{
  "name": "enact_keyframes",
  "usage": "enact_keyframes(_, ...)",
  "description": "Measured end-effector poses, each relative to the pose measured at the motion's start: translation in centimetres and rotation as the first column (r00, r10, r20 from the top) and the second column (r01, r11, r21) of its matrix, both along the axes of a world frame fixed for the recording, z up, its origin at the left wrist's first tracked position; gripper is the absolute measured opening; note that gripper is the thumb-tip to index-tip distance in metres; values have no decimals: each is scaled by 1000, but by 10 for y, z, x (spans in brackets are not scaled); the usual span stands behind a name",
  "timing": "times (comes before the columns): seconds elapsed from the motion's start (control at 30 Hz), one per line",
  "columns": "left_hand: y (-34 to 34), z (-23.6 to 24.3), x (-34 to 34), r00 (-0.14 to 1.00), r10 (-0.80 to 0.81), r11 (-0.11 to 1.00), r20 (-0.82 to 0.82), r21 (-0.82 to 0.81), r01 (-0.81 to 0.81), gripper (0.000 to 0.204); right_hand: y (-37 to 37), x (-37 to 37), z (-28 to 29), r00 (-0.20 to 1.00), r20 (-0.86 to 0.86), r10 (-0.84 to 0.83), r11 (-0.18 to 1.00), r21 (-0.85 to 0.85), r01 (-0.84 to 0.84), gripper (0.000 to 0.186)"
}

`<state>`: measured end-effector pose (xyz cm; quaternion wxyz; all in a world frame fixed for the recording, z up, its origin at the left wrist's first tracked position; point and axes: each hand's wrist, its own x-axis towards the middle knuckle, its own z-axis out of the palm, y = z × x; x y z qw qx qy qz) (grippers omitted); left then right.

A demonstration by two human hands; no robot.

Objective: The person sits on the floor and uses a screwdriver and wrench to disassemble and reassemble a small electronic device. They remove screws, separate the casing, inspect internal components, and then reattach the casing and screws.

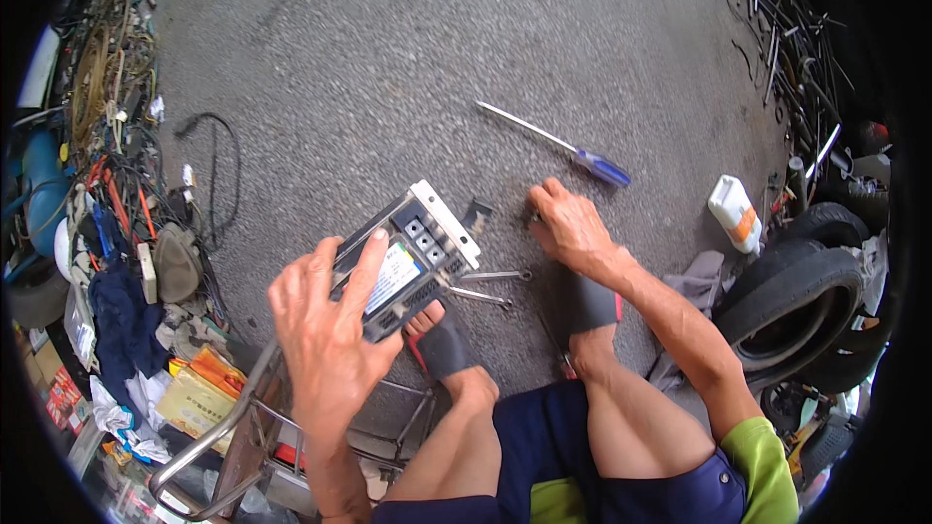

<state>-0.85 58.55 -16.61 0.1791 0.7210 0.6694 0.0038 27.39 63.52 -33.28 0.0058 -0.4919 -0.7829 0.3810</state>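
My left hand [335,315] grips a black controller box [424,247], thumb and fingers around its sides. The box has a pale metal mounting flange, a row of square terminal slots and a white printed label facing up. It is tilted above my left foot. My right hand [573,228] is low over the ground by my right foot, fingers curled in; what they hold, if anything, is hidden. Between the hands a small dark plastic piece [477,214] lies on the ground. Beyond my right hand lies a screwdriver [604,168] with a blue handle.
Two wrenches [485,297] lie between my feet. Tangled cables [109,78], rags and bags are heaped at the left, beside a metal-framed stool [209,461]. At the right are a white bottle [734,213], tyres [796,301] and piled metal tools [786,49].
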Motion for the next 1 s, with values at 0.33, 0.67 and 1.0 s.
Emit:
enact_keyframes(0.33, -6, 42, 18, 972, -114, 954, 206, -251, 166, 95, -3, 5, -2, 998, -52, -26, 999, -48, 23, 22)
enact_keyframes(0.67, -11, 36, 24, 962, -155, 943, 225, -255, 212, 92, 4, 12, -3, 986, -133, -104, 989, -121, 88, 9)
enact_keyframes(1.0, -14, 29, 30, 958, -141, 945, 250, -255, 206, 88, 8, 12, 23, 918, -164, -361, 913, -264, 312, 13)
